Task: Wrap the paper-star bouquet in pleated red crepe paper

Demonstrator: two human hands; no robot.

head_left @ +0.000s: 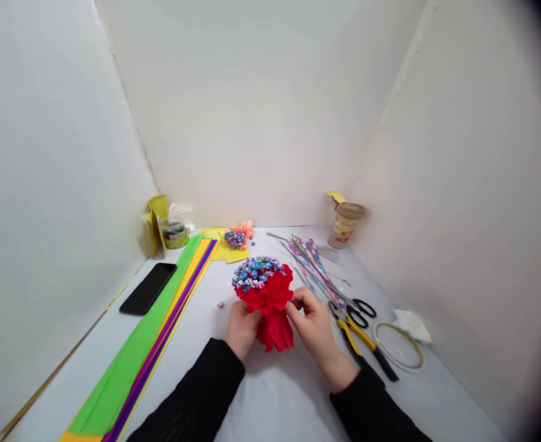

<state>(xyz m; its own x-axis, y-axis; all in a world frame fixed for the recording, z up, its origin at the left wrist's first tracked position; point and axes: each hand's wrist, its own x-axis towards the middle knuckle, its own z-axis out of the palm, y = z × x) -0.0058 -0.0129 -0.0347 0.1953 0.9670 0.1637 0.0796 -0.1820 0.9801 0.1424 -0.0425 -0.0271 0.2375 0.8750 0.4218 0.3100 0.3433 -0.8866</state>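
A small bouquet [272, 296] stands between my hands, wrapped in ruffled red crepe paper that flares above and below its waist. Its top is a dome of little blue and pink paper flowers [256, 273]. My left hand [243, 328] closes round the bouquet's left side at the waist, its fingertips partly hidden behind the paper. On the other side, my right hand [311, 319] pinches the red paper's edge between thumb and forefinger. One loose pink piece [220, 304] lies on the table left of the bouquet.
Crepe paper strips [159, 331] and a black phone [148, 288] lie left. Behind is a smaller bouquet [237, 238]. To the right are patterned paper strips [314, 264], yellow-handled pliers [360, 337], scissors [362, 310], a tape ring [399, 345] and a lidded cup [345, 224]. White walls enclose the table.
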